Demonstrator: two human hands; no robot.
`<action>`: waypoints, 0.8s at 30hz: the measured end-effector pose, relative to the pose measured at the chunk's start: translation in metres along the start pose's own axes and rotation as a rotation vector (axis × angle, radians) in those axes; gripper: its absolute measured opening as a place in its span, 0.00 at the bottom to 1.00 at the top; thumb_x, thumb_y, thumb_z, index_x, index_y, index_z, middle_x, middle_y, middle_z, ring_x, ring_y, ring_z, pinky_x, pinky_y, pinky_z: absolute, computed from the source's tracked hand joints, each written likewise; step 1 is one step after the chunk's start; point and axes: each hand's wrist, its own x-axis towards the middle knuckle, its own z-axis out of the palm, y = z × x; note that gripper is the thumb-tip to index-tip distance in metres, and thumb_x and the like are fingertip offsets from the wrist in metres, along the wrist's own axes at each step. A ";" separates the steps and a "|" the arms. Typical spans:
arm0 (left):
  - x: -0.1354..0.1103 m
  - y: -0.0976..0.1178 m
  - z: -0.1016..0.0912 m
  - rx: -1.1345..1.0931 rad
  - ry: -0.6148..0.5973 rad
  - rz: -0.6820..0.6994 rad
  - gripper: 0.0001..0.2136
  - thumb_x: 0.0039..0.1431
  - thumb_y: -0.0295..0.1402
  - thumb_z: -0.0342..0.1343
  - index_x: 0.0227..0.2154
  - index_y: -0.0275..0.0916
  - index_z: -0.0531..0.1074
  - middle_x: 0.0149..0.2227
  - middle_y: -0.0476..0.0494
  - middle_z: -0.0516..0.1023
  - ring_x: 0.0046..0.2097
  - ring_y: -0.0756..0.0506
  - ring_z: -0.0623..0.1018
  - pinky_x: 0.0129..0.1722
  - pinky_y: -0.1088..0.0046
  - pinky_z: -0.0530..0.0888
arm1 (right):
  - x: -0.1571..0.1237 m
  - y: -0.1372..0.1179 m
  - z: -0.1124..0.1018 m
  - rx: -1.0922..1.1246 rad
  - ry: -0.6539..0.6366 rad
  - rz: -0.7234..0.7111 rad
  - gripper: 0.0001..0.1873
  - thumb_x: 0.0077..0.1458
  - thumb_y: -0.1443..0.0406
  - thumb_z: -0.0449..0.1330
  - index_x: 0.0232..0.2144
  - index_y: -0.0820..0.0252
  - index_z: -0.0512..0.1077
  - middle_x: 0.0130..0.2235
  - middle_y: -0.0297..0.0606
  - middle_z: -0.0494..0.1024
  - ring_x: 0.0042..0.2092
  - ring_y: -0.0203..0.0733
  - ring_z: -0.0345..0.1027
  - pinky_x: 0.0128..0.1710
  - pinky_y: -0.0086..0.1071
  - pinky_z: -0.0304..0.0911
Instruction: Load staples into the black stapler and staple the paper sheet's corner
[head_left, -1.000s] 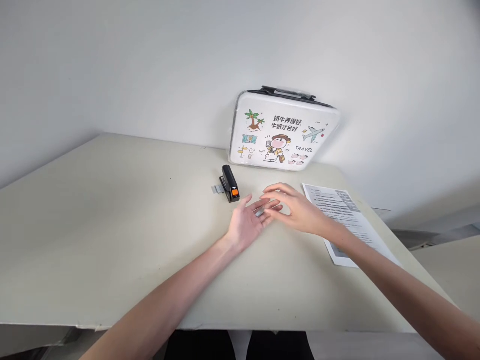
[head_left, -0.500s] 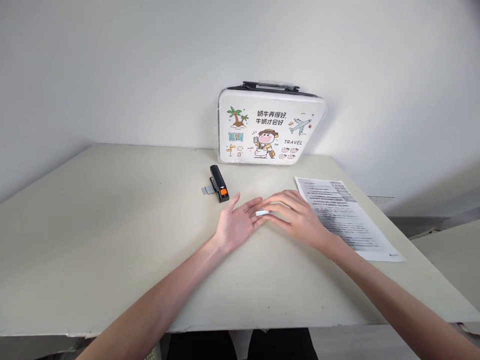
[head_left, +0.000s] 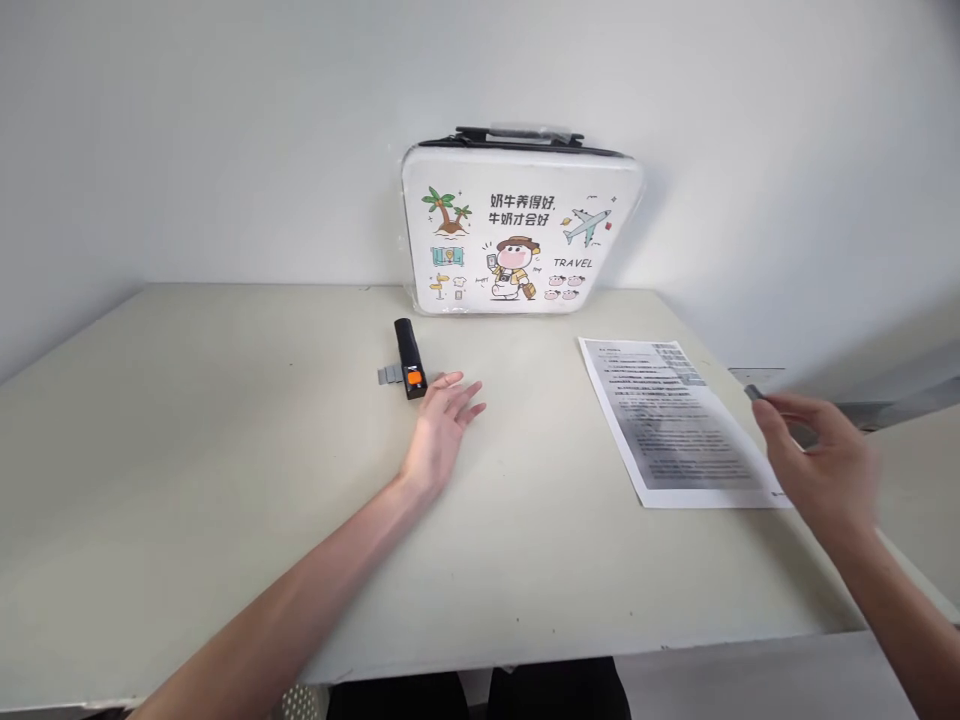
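My left hand [head_left: 440, 428] rests palm up on the pale table [head_left: 187, 450], fingers loosely spread and holding nothing. Its fingertips lie just right of a black stapler [head_left: 409, 359] with an orange tab, which has a grey strip of staples [head_left: 389, 374] at its left side. My right hand [head_left: 821, 465] is blurred by motion at the table's right edge, beside a printed sheet of paper [head_left: 667, 415]. Its thumb and fingers pinch a small grey piece [head_left: 752, 392], likely a strip of staples.
A white carry case [head_left: 517, 230] with cartoon travel drawings and a black handle leans against the wall at the back of the table. The table's right edge runs just under my right hand. A lower pale surface [head_left: 919, 470] lies beyond it.
My right hand took the small grey piece out of my left palm and swung it right, past the paper. My left hand stayed near the stapler. The view turned right.
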 end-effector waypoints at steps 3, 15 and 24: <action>0.004 0.000 0.000 0.043 0.053 0.041 0.08 0.55 0.34 0.66 0.34 0.41 0.74 0.59 0.45 0.68 0.65 0.33 0.75 0.60 0.57 0.74 | -0.002 0.025 0.000 -0.036 0.004 0.090 0.15 0.64 0.45 0.59 0.42 0.42 0.76 0.46 0.45 0.82 0.49 0.70 0.77 0.45 0.60 0.68; 0.013 0.005 -0.004 0.218 0.191 0.173 0.10 0.55 0.37 0.66 0.28 0.40 0.70 0.59 0.46 0.67 0.63 0.32 0.76 0.58 0.54 0.76 | 0.004 0.068 0.012 -0.140 0.132 0.160 0.24 0.62 0.47 0.56 0.40 0.60 0.78 0.41 0.52 0.83 0.39 0.55 0.75 0.45 0.49 0.70; 0.004 0.003 0.002 0.426 0.122 0.141 0.08 0.60 0.41 0.62 0.36 0.42 0.76 0.55 0.44 0.73 0.55 0.38 0.79 0.46 0.65 0.73 | 0.005 0.089 0.019 -0.305 0.047 0.168 0.21 0.62 0.49 0.56 0.38 0.58 0.78 0.45 0.53 0.80 0.47 0.59 0.71 0.49 0.53 0.66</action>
